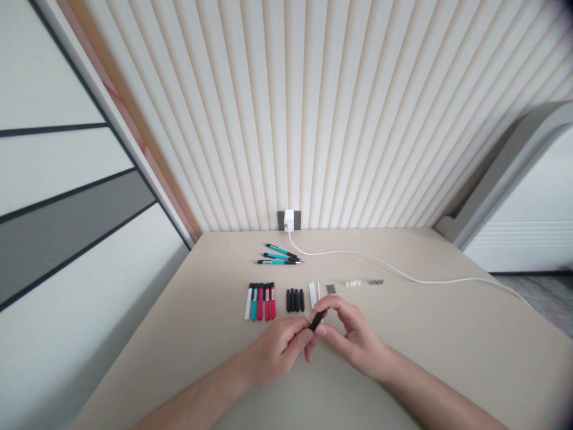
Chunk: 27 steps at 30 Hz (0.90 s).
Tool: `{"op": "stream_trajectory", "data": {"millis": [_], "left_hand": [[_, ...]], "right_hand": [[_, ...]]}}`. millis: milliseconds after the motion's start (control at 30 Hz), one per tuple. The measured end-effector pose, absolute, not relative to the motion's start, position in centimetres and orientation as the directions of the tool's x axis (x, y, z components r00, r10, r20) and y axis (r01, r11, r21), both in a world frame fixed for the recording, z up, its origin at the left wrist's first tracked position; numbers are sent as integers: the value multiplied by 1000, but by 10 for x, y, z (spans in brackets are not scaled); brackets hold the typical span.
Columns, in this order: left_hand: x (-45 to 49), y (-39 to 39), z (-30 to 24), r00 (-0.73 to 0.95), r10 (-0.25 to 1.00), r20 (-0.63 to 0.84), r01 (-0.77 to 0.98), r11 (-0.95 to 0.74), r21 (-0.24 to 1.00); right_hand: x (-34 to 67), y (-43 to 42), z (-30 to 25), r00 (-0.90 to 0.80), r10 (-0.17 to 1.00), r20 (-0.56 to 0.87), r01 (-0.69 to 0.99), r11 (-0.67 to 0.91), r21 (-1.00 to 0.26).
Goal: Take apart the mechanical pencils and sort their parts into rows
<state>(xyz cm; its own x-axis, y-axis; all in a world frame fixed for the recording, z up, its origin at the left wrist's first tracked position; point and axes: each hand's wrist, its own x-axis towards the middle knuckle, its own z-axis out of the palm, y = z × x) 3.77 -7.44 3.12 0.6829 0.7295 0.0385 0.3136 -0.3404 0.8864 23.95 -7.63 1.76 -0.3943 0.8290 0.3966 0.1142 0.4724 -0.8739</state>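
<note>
My left hand (286, 346) pinches a short black pen grip (317, 320) between thumb and fingers, just in front of the rows of pen parts. Curled around the grip's upper end is my right hand (351, 334), its index finger and thumb on either side of it. Whether a smaller part sits between the right fingertips is hidden. Beyond the hands lie several black pen grips (295, 300) and thin white refill tubes (313, 294). Left of them is a row of pen barrels (260, 301) in white, teal and red with black tops.
Three teal-and-black pens (278, 262) lie farther back. Small grey parts (330, 289), small white pieces (353, 283) and small dark metallic pieces (376, 282) form groups on the right. A white cable (385, 261) runs from a wall charger (289, 220) across the table (215, 263).
</note>
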Motion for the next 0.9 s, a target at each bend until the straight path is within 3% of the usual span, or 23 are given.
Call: {"op": "stream_trajectory", "data": {"millis": [100,233,367,467,533,600,700,800,900], "left_hand": [[38,-75,31,682,731,11,317,-309,897],[36,-73,32,708,701,-84,201,-86,976],[33,-70,38,799,573,-183,122,145,982],[31,-69,40,837,514,-186,110,176,978],[31,-69,38,775,618,-130,118,59,991],[30,-68,35,649,760,32,230,-237,944],[28,-64,32,615,719,324,481,-667,569],[28,-59,29,681,637,362,567,-771,290],[28,-54,23,735,601,315,564,-799,207]], "right_hand": [[238,-76,14,-351,857,378,78,429,-900],[237,-79,17,-375,845,381,-20,404,-915],[237,-84,29,-425,828,366,-106,356,-928],[237,-83,32,-437,827,353,-167,311,-936],[238,-79,29,-391,852,348,-142,318,-938],[239,-73,22,-308,886,347,-49,349,-936],[240,-62,10,-163,931,327,148,351,-925],[240,-54,4,-85,958,276,294,288,-911],[239,-50,3,-78,968,239,396,250,-884]]}}
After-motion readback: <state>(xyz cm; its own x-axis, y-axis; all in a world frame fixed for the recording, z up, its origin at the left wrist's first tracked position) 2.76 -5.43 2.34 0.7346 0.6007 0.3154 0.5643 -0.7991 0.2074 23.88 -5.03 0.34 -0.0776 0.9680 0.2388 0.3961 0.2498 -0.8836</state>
